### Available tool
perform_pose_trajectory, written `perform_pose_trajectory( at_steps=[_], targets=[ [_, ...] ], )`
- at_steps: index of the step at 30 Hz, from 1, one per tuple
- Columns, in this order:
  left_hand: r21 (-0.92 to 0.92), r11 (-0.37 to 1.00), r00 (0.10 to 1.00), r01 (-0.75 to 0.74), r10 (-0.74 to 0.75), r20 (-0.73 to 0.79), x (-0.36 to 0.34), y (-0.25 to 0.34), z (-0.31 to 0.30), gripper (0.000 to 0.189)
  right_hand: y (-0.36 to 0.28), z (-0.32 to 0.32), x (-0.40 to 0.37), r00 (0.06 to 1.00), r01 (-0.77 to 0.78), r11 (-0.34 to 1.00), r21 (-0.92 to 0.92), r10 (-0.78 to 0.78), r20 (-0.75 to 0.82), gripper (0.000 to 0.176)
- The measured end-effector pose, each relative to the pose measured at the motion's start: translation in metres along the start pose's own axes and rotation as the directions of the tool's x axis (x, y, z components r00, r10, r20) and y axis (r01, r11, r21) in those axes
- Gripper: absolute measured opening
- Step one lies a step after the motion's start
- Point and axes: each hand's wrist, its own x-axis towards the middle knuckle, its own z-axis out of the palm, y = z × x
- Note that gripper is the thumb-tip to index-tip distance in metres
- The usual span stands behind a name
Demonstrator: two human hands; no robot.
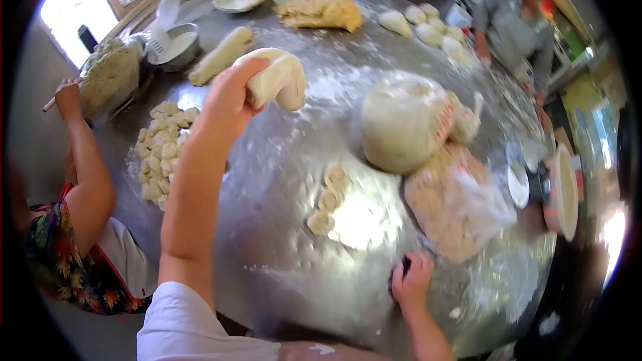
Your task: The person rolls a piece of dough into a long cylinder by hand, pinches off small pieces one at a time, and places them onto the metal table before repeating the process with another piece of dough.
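Observation:
My left hand (231, 97) is raised over the table, its fingers wrapped round a thick, pale piece of dough (284, 80) whose end droops to the right. Near the front of the steel table, my right hand (413, 277) is closed on a small dark object (405, 265), mostly hidden by the fingers. Several flattened dough pieces (330, 199) lie in a short row between my hands. Beyond my right hand sits a bag of pinkish-beige filling or dough (455, 204), touching a large, pale, rounded bag (401, 120).
Small dough pieces (160, 154) lie left of my forearm. Further back are a dough roll (221, 57), a metal bowl (189, 47), yellow dough (319, 12) and dough balls (431, 30). A co-worker's hand (67, 99) grips a stick at a heaped mixture (109, 77). Another person (518, 23) stands far right.

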Motion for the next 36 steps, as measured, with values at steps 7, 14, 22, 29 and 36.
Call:
perform_pose_trajectory(
  at_steps=[7, 14, 22, 29, 36],
  targets=[
    [0.605, 0.787, 0.882, -0.124, -0.193, 0.430, -0.237, -0.069, 0.092, 0.060, 0.024, 0.003, -0.010, 0.934, -0.325, 0.838, 0.438, 0.358, 0.009, 0.021],
    [0.691, 0.387, 0.573, -0.610, -0.387, 0.722, -0.340, -0.188, 0.124, 0.093, 0.070, -0.062, -0.058, 0.664, -0.641, 0.023, 0.767, 0.519, 0.539, 0.049],
    [0.327, 0.120, 0.233, -0.937, -0.481, 0.845, -0.342, -0.268, 0.181, 0.116, 0.006, -0.130, -0.140, 0.937, -0.237, 0.962, 0.135, 0.189, 0.293, 0.095],
    [0.401, 0.098, 0.309, -0.911, -0.480, 0.821, -0.328, -0.276, 0.174, 0.062, 0.013, -0.100, -0.150, 0.964, -0.202, 0.972, 0.120, 0.176, 0.198, 0.114],
    [0.618, -0.011, 0.481, -0.786, -0.639, 0.601, -0.315, -0.217, 0.145, 0.042, 0.038, -0.137, -0.103, 0.902, 0.055, 0.995, 0.087, -0.087, 0.424, 0.050]
  ],
)
